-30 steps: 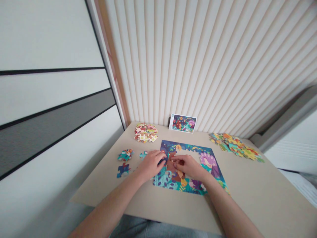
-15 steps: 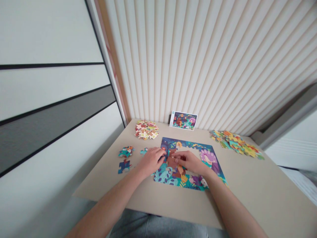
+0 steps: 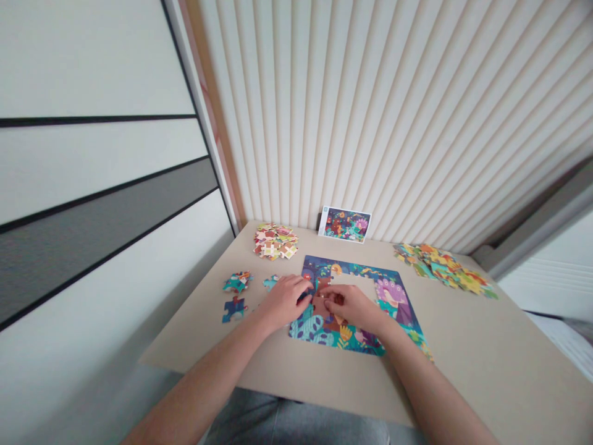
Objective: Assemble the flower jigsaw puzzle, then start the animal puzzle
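Note:
A partly assembled jigsaw puzzle (image 3: 315,334) lies flat on the table, with a colourful forest picture and a gap in its middle. My left hand (image 3: 288,300) rests at the puzzle's left edge, fingers bent and thumb apart, nothing visible between them. Over the left-centre part, my right hand (image 3: 356,307) has thumb and fingers curled together on a brown puzzle piece (image 3: 319,304). Those fingers partly cover the piece, and the hand hides some of the gap. Beside my left hand lies a loose teal piece (image 3: 270,282).
A picture card (image 3: 345,224) leans against the pleated wall behind. One pile of pieces (image 3: 276,241) sits at the back left, a yellow-green pile (image 3: 445,269) at the right. More loose pieces (image 3: 234,309) lie left on the table (image 3: 273,368), near the white panelled wall.
My right hand has shifted very slightly, its fingers more curled over the brown piece. My left hand stays nearly still at the puzzle's edge. The view has moved a little.

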`<state>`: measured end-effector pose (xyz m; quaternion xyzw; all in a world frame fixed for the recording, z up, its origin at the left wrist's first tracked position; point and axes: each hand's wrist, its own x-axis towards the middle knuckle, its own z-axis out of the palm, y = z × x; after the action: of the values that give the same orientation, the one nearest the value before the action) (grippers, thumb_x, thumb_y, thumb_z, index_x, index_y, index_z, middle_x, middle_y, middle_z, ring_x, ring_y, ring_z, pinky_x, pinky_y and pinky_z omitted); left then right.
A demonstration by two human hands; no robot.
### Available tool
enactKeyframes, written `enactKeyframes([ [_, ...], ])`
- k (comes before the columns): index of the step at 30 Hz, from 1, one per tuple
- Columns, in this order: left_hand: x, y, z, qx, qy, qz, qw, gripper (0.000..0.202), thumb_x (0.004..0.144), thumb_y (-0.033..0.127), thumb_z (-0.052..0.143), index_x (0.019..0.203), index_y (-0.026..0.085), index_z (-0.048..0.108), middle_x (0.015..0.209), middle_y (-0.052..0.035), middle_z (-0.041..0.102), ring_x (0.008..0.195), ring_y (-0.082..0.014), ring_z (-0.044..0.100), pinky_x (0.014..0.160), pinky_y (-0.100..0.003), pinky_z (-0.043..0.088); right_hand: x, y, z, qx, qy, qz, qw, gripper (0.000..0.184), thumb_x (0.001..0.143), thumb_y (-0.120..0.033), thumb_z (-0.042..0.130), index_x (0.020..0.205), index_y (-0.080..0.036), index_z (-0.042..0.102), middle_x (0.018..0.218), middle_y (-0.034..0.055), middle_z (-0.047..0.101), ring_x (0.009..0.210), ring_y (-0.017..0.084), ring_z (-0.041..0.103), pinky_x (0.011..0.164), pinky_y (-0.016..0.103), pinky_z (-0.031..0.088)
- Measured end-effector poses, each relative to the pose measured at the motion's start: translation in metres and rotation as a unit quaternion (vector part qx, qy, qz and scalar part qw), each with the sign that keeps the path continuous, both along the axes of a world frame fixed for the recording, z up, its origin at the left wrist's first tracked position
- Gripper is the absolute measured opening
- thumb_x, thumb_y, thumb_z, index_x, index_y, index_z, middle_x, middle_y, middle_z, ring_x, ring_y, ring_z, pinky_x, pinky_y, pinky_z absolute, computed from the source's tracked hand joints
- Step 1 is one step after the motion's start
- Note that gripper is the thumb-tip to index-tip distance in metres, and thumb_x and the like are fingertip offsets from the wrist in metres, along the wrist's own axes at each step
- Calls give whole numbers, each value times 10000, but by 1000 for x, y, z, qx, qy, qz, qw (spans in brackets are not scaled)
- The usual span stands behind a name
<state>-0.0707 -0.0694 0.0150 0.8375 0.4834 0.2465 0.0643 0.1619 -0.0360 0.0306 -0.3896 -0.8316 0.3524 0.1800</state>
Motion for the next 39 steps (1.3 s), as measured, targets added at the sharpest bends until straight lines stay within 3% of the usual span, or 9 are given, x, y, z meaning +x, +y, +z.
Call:
enactKeyframes([
  [10,0,-5,2,-1,44,-40,998,380,860,352,738,1213,239,654,1180,-77,634,1138,-270,581,1029,-419,435,-5,-8,11,78,-87,-22,993,203,884,-242,629,1072,-254,705,854,-5,710,768,156,628,681,239,378],
  [15,-2,-3,-1,-5,46,-58,997,337,886,389,720,1198,262,700,1180,-69,631,1151,-266,571,1030,-418,428,-6,-8,9,91,-115,-50,988,251,867,-270,697,1115,-259,659,901,0,718,848,179,650,709,248,356],
  [22,-2,-1,-4,-16,45,-66,997,254,896,375,723,1133,285,743,1187,-42,637,1156,-252,566,1028,-412,418,3,-1,4,48,-102,-44,993,142,861,-316,717,947,-220,658,764,-17,657,704,141,575,625,235,308],
  [29,-2,0,-3,-14,47,-70,996,283,909,383,717,1171,279,731,1150,-53,653,1138,-252,574,998,-416,425,3,-2,1,42,-92,-36,994,85,868,-294,705,858,-215,677,768,-17,675,688,125,567,612,229,299],
  [35,0,-1,-3,-3,50,-73,996,230,910,385,703,1115,291,749,1134,-50,638,1108,-251,579,975,-417,440,1,-2,-2,54,-97,-33,993,73,858,-249,708,809,-214,667,762,-17,699,695,130,599,624,226,324],
  [39,4,-6,0,7,58,-81,995,358,905,382,685,1245,270,686,1165,-72,627,1139,-266,570,1015,-435,446,3,1,2,102,-103,-28,989,157,922,-259,626,783,-212,681,779,14,714,736,150,629,672,233,360],
])
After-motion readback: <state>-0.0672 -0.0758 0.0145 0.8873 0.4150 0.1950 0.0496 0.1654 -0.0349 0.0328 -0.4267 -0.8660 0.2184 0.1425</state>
